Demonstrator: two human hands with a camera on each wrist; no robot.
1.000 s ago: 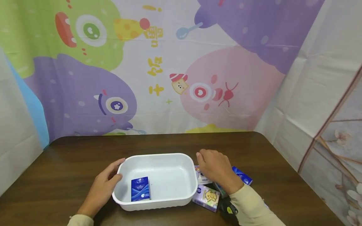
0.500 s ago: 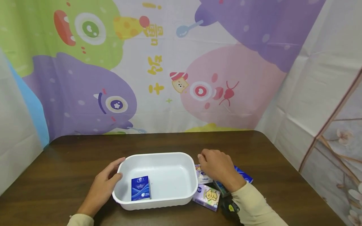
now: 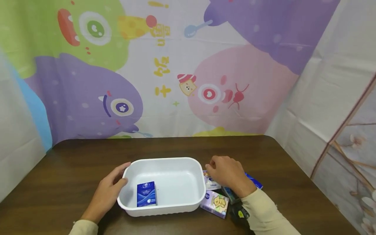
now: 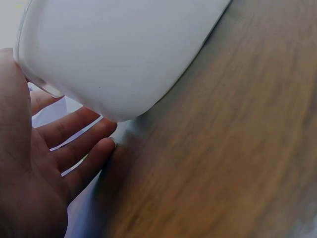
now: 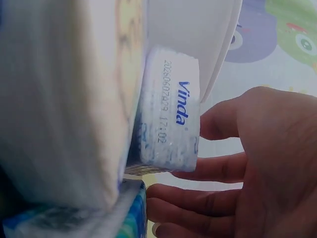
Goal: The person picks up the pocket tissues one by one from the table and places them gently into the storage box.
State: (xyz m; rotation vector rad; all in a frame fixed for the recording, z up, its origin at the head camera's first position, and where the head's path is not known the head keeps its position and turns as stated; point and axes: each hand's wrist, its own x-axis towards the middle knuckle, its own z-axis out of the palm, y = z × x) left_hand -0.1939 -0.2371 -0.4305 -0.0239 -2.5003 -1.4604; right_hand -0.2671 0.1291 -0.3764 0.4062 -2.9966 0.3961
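A white plastic tub [image 3: 164, 169] stands on the table, with one blue tissue pack [image 3: 146, 194] leaning inside at its left. My left hand [image 3: 108, 188] holds the tub's left end, thumb at the rim and fingers spread along the outer wall [image 4: 114, 59]. Just beyond the tub's right end, my right hand [image 3: 225, 172] is over a white-and-purple Vinda tissue pack [image 5: 171, 109], with the thumb at its upper edge and a finger against its side. That pack's printed end faces me. The right fingertips are partly hidden behind it.
Close by lie a purple tissue pack with a bear print [image 3: 215, 203], a blue-green pack [image 3: 230, 195] partly under the right wrist, and another blue pack [image 3: 254, 181]. A black object with a yellow-green mark [image 3: 240, 214] sits beside the right sleeve. A patterned cloth [image 3: 164, 120] hangs behind the table.
My right hand has shifted slightly to the right over the Vinda pack. The left hand and the tub have stayed in place.
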